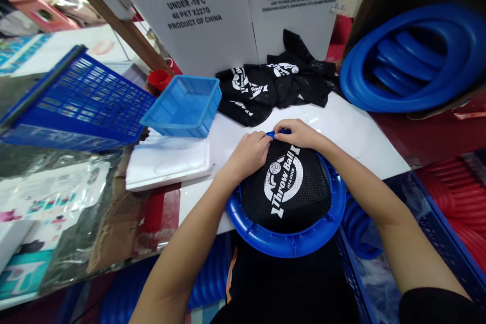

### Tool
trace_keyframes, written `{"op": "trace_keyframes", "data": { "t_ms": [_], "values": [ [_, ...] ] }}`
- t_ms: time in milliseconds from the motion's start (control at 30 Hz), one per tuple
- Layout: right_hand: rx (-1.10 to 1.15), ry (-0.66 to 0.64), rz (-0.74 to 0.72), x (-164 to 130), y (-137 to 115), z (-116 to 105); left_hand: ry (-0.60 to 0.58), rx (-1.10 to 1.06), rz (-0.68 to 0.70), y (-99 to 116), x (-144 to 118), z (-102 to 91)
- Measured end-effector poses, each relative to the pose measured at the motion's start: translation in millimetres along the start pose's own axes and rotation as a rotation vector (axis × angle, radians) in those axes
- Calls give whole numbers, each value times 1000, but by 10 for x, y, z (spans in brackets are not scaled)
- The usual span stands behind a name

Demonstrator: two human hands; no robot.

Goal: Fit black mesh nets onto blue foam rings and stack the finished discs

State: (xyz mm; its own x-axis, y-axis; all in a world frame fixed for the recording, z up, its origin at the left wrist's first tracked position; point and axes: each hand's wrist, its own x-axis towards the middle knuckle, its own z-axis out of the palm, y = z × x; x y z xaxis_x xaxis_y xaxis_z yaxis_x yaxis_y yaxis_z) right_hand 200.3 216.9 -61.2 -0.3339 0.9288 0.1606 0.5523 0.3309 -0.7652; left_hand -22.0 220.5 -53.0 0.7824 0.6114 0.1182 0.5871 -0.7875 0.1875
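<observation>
A blue plastic ring [285,245] leans at the table's front edge against my body. Across its opening lies a black mesh net [304,190] printed "Throw Ball" in white. At the ring's far rim, my left hand [253,151] is closed, its fingers pinching the edge of ring and net. My right hand [298,132] pinches the same rim just to the right, fingertips close to the left ones. What lies under the fingertips is partly hidden. Beyond the hands sits a pile of black printed mesh nets [261,86].
A light blue tray [182,106] and a blue basket [87,101] stand to the left. Stacked blue rings [351,73] fill a box at right. Red rings [461,207] lie in a crate below. A white carton [212,25] stands behind the pile.
</observation>
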Motion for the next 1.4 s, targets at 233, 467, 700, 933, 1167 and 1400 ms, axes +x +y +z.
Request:
{"op": "trace_keyframes", "data": {
  "t_ms": [233, 467, 700, 933, 1167, 1400],
  "values": [
    [-13, 57, -17, -105, 62, -238, 31, -47, -33, -43, -49, -44],
    [1, 4, 77, -278, 97, -716, 41, 29, -334, -19, -101, -151],
    [-31, -79, 112, -384, 68, -884, 7, 37, -400, -53, -184, -277],
    [-116, -308, 158, -438, 104, -903, -111, -357, -251, -214, -228, -381],
    [-204, -393, 155, -412, 157, -764, -82, -368, -186, -165, -145, -317],
    [-259, -311, 44, -341, 170, -623, -175, -348, -226, -125, -156, -353]
  ]
}}
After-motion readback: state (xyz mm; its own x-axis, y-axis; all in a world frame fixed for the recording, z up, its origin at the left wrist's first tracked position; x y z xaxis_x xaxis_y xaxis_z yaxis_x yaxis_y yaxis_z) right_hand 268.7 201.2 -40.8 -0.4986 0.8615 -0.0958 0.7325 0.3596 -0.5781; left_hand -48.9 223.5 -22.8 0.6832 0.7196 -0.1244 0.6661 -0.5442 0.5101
